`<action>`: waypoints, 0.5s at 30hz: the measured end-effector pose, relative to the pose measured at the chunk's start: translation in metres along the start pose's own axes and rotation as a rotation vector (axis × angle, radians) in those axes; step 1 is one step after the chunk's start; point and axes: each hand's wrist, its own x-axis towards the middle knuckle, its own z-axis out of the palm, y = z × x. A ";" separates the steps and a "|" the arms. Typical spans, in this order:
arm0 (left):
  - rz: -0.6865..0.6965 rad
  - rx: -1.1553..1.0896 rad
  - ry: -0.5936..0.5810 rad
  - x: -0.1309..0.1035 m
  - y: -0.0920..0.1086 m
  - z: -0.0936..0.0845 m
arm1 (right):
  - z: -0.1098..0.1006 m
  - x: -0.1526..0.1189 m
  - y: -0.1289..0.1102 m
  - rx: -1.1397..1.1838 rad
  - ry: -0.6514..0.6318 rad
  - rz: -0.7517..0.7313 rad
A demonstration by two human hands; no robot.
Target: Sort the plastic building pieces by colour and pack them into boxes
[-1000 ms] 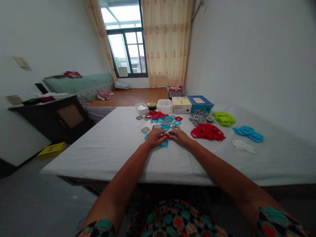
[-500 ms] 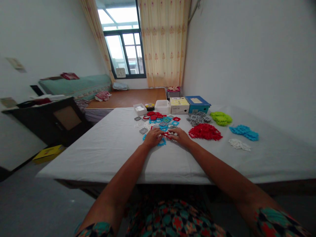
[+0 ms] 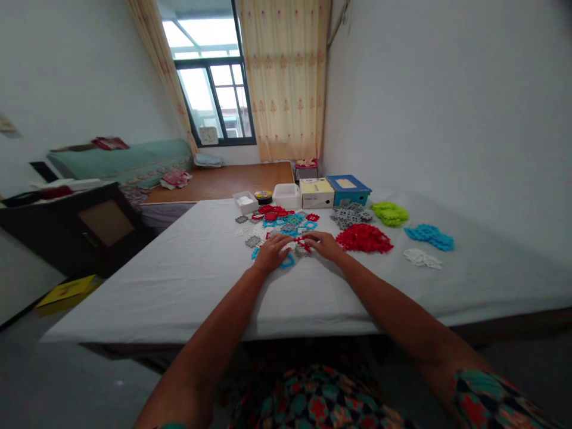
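Between my two hands is a small red plastic interlocking piece (image 3: 301, 241), just above the white-covered table. My left hand (image 3: 273, 250) has its fingers curled in at the piece's left side. From the right, my right hand (image 3: 323, 244) pinches it with thumb and fingertips. Blue pieces (image 3: 286, 261) lie under and beside my left hand, and a grey piece (image 3: 302, 252) lies just below the red one. Past my fingers spreads a cluster of joined red pieces (image 3: 273, 212) with blue, grey and white ones. Fingertips partly hide the held piece.
Sorted heaps lie to the right: red (image 3: 364, 238), grey (image 3: 350, 215), lime green (image 3: 389, 213), blue (image 3: 429, 236) and white (image 3: 422, 258). A white tub (image 3: 286, 195), a yellow box (image 3: 316, 193) and a blue box (image 3: 349, 190) stand at the table's back edge.
The camera view has shifted slightly to the right. The red piece between my hands now shows more and looks tilted; both hands keep close together at the same spot.
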 end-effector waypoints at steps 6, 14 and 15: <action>-0.093 0.038 0.063 0.001 -0.005 -0.001 | -0.078 -0.014 0.039 -0.264 0.316 0.290; -0.096 0.061 -0.045 0.003 -0.005 0.004 | -0.081 -0.017 0.047 -0.590 0.306 0.135; -0.088 0.062 -0.060 0.003 -0.004 0.004 | -0.069 -0.013 0.037 -0.557 0.220 0.059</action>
